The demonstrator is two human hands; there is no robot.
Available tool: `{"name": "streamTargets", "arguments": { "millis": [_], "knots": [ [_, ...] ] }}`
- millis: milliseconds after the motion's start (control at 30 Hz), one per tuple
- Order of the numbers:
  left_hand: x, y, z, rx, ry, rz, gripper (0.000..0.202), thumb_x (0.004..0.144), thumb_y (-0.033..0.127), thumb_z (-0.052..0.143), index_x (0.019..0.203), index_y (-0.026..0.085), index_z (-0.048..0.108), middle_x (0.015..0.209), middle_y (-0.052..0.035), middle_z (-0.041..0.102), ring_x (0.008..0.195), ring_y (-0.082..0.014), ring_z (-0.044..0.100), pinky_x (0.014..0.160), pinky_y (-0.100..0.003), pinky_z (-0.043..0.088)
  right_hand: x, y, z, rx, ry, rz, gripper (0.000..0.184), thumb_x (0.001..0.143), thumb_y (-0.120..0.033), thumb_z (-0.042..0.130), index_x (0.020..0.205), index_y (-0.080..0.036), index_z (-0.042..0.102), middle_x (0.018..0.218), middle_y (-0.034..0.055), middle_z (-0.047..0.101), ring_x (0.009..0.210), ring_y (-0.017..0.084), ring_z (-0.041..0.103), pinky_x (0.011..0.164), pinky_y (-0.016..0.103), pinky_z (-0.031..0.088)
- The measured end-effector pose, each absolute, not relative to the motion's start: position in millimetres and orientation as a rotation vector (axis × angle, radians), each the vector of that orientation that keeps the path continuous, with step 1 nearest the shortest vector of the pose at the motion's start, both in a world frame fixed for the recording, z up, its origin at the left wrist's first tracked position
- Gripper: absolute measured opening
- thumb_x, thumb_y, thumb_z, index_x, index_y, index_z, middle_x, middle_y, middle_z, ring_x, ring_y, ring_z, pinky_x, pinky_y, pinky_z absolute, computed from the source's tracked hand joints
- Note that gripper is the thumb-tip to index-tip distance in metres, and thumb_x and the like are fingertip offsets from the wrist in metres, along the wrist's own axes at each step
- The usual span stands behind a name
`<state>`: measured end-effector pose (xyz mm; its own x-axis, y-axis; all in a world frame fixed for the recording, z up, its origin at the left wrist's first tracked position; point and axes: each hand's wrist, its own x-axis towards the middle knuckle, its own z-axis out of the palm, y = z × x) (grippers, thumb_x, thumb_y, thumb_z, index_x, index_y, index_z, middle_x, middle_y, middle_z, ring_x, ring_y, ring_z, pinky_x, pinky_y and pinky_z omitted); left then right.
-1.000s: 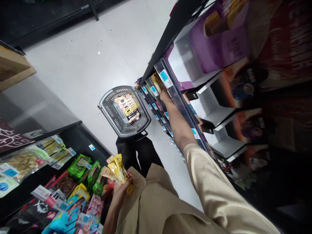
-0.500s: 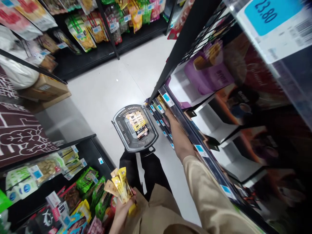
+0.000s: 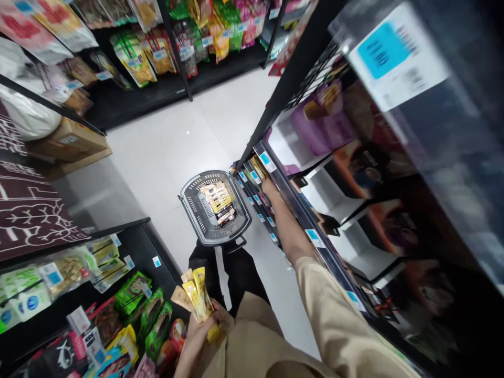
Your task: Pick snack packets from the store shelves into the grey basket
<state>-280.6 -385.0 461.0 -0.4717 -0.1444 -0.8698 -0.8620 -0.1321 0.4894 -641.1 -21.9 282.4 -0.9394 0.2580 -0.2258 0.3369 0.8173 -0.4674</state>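
Note:
My left hand (image 3: pixel 201 326), low in the head view, is closed around several slim yellow and tan stick packets (image 3: pixel 197 295) that fan out above the fingers. To the right, my right hand (image 3: pixel 269 188) reaches in under a shelf edge, close to yellow packets (image 3: pixel 258 167) on a lower shelf. Its fingers are mostly hidden there, so I cannot tell whether they grip anything. On the floor before my feet stands a grey shopping basket (image 3: pixel 247 223). Inside it lies a pile of similar yellow, tan and dark packets (image 3: pixel 219 201).
Beside my right arm runs a shelf unit with price tags (image 3: pixel 314 236) and white-sided boxes (image 3: pixel 362 247). Bagged snacks fill a low rack (image 3: pixel 157 320) at left. A far shelf (image 3: pixel 142 97) holds more bags, and a cardboard box (image 3: pixel 69 140) sits at the left.
My right hand has shifted slightly at the lower shelf edge. The view has moved a little, shifting the large price tag leftward. My left hand keeps hold of the packets.

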Motion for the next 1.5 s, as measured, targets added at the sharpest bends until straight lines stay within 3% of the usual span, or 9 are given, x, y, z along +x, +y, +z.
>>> {"name": "streamTargets", "arguments": {
  "millis": [100, 200, 300, 367, 467, 733, 933, 1167, 1500],
  "knots": [
    [-300, -386, 477, -1.116, 1.568, 1.736, 0.044, 0.054, 0.050, 0.093, 0.084, 0.023, 0.073, 0.084, -0.0098, 0.074, 0.073, -0.0300, 0.068, 0.069, -0.044, 0.056, -616, -50, 328, 0.484, 2.851, -0.740, 0.036, 0.102, -0.025, 0.050, 0.124, -0.005, 0.070, 0.126, 0.0319, 0.069, 0.129, 0.039, 0.060, 0.113, 0.054, 0.039],
    [-327, -380, 502, -1.074, 1.524, 1.842, 0.041, 0.054, 0.041, 0.094, 0.084, 0.020, 0.074, 0.083, -0.0082, 0.074, 0.070, -0.0246, 0.067, 0.066, -0.038, 0.055, -556, -98, 378, 0.269, 2.812, -0.928, 0.036, 0.101, -0.032, 0.049, 0.122, -0.014, 0.072, 0.144, 0.0234, 0.062, 0.140, 0.036, 0.051, 0.121, 0.056, 0.031],
    [-358, -370, 528, -1.063, 1.506, 1.881, 0.044, 0.047, 0.028, 0.096, 0.083, 0.016, 0.074, 0.082, -0.0088, 0.076, 0.071, -0.0227, 0.069, 0.069, -0.035, 0.055, -467, -150, 419, 0.155, 2.476, -1.463, 0.042, 0.100, -0.052, 0.046, 0.107, -0.023, 0.075, 0.121, 0.0153, 0.074, 0.120, 0.031, 0.066, 0.110, 0.047, 0.047],
    [-375, -364, 540, -1.011, 1.493, 1.913, 0.045, 0.046, 0.026, 0.096, 0.083, 0.014, 0.074, 0.079, -0.0077, 0.076, 0.069, -0.0204, 0.068, 0.070, -0.033, 0.054, -409, -177, 441, 0.290, 2.146, -1.722, 0.052, 0.095, -0.070, 0.046, 0.098, -0.027, 0.075, 0.100, 0.0102, 0.078, 0.093, 0.030, 0.073, 0.089, 0.044, 0.058],
    [-393, -353, 550, -0.934, 1.541, 1.907, 0.042, 0.048, 0.023, 0.097, 0.080, 0.011, 0.073, 0.070, -0.0052, 0.073, 0.063, -0.0170, 0.064, 0.066, -0.030, 0.051, -357, -194, 469, 0.405, 1.837, -1.822, 0.059, 0.083, -0.084, 0.054, 0.082, -0.029, 0.073, 0.073, 0.0051, 0.073, 0.066, 0.027, 0.070, 0.064, 0.040, 0.057],
    [-393, -324, 573, -0.631, 1.526, 1.938, 0.030, 0.061, 0.009, 0.087, 0.087, -0.001, 0.074, 0.074, -0.0040, 0.074, 0.073, -0.0152, 0.066, 0.074, -0.029, 0.048, -416, -154, 540, 0.260, 1.856, -1.942, 0.047, 0.073, -0.065, 0.080, 0.089, -0.022, 0.071, 0.082, 0.0046, 0.073, 0.069, 0.020, 0.066, 0.066, 0.033, 0.056],
    [-384, -331, 583, -0.666, 1.496, 2.036, 0.043, 0.067, 0.009, 0.086, 0.107, 0.000, 0.073, 0.090, -0.0082, 0.080, 0.086, -0.0208, 0.071, 0.083, -0.033, 0.051, -432, -174, 552, 0.127, 1.828, -1.924, 0.043, 0.059, -0.045, 0.094, 0.077, -0.021, 0.063, 0.074, -0.0010, 0.068, 0.063, 0.014, 0.062, 0.062, 0.026, 0.052],
    [-374, -347, 597, -0.616, 1.466, 2.205, 0.042, 0.076, 0.012, 0.080, 0.115, 0.001, 0.071, 0.102, -0.0125, 0.081, 0.094, -0.0244, 0.076, 0.086, -0.036, 0.054, -414, -206, 552, 0.409, 1.629, -2.134, 0.048, 0.063, -0.054, 0.091, 0.080, -0.023, 0.059, 0.073, 0.0004, 0.070, 0.059, 0.016, 0.063, 0.053, 0.026, 0.050],
    [-392, -337, 596, -0.316, 1.431, 2.117, 0.065, 0.062, 0.007, 0.088, 0.124, 0.002, 0.072, 0.123, -0.0139, 0.077, 0.121, -0.0314, 0.069, 0.113, -0.047, 0.042, -415, -183, 565, 0.644, 1.881, -2.306, 0.056, 0.075, -0.072, 0.075, 0.060, -0.023, 0.054, 0.052, -0.0022, 0.052, 0.045, 0.013, 0.044, 0.043, 0.027, 0.036]
  ]
}}
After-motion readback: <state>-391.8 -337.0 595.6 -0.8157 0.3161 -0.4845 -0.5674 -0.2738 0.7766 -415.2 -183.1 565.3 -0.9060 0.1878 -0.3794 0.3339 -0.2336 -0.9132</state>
